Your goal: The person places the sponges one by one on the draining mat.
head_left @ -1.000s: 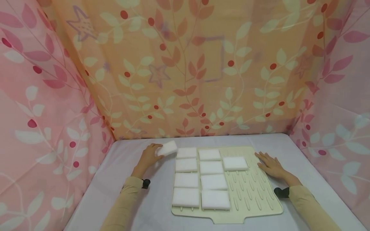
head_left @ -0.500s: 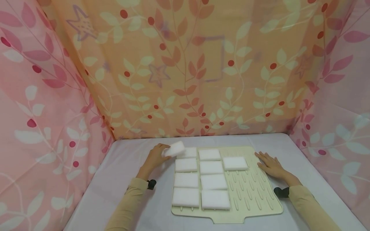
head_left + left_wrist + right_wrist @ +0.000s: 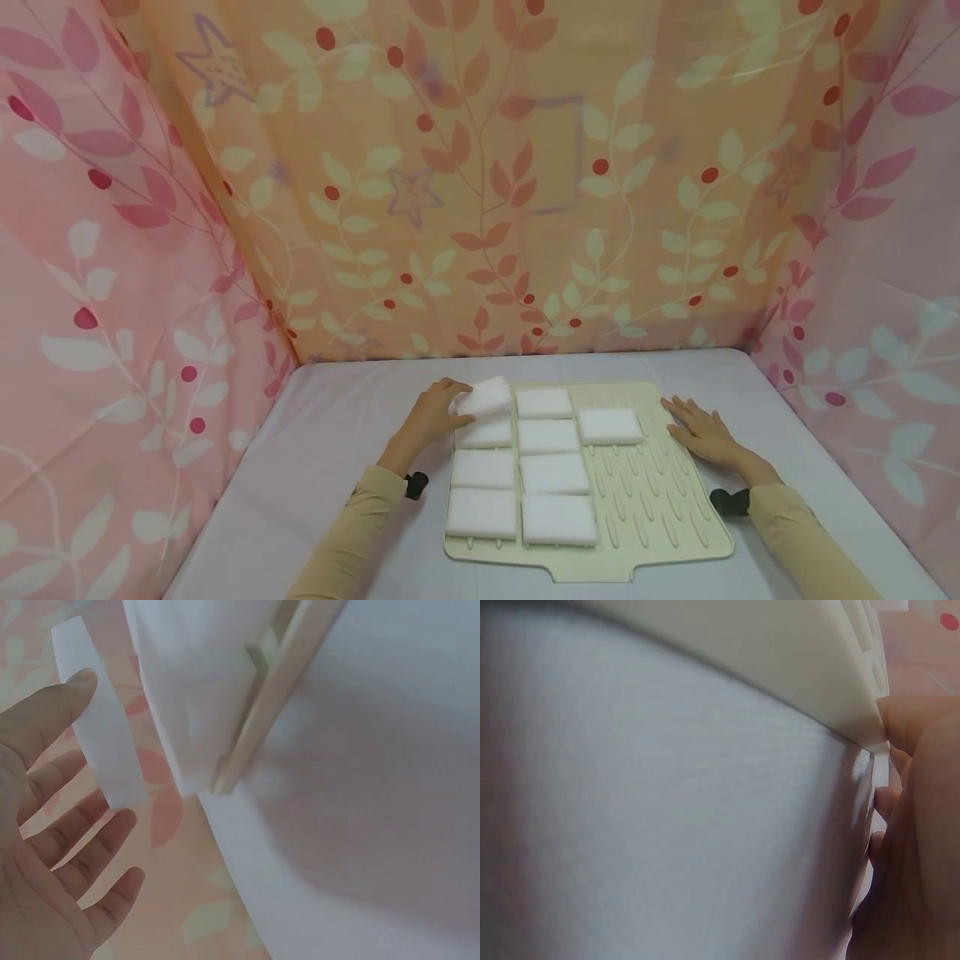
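My left hand [image 3: 431, 417] pinches a white sponge [image 3: 486, 397] between thumb and fingers, over the back left corner of the cream ridged drying tray [image 3: 652, 500]. The left wrist view shows this sponge [image 3: 105, 720] edge-on, clear of the tray's rim [image 3: 270, 697]. Beneath it, the back sponge of the left column is hidden in the head view. Other white sponges lie flat in two columns, with one more sponge [image 3: 611, 425] to their right. At the tray's right edge rests my right hand [image 3: 703, 435], fingers spread; its thumb touches the rim [image 3: 855, 712].
A white-covered table [image 3: 360, 550] carries the tray. Orange leaf-patterned cloth [image 3: 480, 208] hangs behind it, with pink cloth [image 3: 105, 350] at the left and pink cloth [image 3: 885, 333] at the right. The tray's right part shows bare ridges, and a tab [image 3: 592, 572] juts from its front.
My left hand has carried the sponge rightward, from beside the tray to over its back left corner. My right hand has stayed at the tray's right edge.
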`<state>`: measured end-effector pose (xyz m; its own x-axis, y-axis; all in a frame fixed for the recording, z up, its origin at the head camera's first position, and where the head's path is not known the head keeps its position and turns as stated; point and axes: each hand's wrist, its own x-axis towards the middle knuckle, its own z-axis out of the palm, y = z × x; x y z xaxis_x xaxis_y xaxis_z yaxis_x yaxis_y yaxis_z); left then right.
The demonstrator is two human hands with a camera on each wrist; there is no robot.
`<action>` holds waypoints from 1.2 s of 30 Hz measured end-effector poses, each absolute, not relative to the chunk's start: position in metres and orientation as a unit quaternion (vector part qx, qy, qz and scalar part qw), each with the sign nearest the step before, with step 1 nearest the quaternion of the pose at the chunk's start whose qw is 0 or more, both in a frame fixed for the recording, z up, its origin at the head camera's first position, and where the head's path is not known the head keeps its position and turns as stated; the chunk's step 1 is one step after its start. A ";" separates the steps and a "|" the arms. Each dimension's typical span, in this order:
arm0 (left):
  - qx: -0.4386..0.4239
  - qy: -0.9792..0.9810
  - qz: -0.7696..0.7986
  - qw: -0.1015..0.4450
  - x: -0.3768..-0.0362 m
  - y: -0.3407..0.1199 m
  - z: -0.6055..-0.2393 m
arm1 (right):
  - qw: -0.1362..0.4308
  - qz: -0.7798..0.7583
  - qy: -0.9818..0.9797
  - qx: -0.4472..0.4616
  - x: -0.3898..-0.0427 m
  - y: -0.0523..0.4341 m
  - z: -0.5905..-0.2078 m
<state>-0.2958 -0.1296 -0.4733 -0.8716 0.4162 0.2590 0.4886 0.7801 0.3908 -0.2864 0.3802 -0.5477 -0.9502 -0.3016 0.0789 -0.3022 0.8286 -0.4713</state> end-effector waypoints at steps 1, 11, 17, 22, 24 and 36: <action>-0.244 -0.940 -0.225 0.079 -0.295 -0.127 -0.473 | 0.001 0.246 -0.956 0.158 -0.286 0.380 -0.548; -0.283 -0.934 -0.204 0.077 -0.292 -0.097 -0.476 | 0.004 0.251 -0.955 0.160 -0.284 0.379 -0.545; -0.316 -0.930 -0.162 0.092 -0.287 -0.078 -0.475 | 0.001 0.253 -0.954 0.159 -0.285 0.380 -0.547; -0.324 -0.933 -0.136 0.082 -0.282 -0.061 -0.470 | 0.004 0.247 -0.956 0.159 -0.285 0.380 -0.547; -0.327 -0.933 -0.129 0.077 -0.280 -0.054 -0.468 | 0.004 0.248 -0.955 0.160 -0.285 0.379 -0.545; -0.367 -0.921 -0.107 0.072 -0.269 -0.016 -0.465 | 0.011 0.246 -0.956 0.162 -0.282 0.377 -0.543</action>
<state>-0.2689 -0.0163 -0.4655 -0.7202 0.6611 0.2105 0.6918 0.7074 0.1450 -0.2823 0.3768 -0.5427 -0.9474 -0.3036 0.1016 -0.3149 0.8266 -0.4665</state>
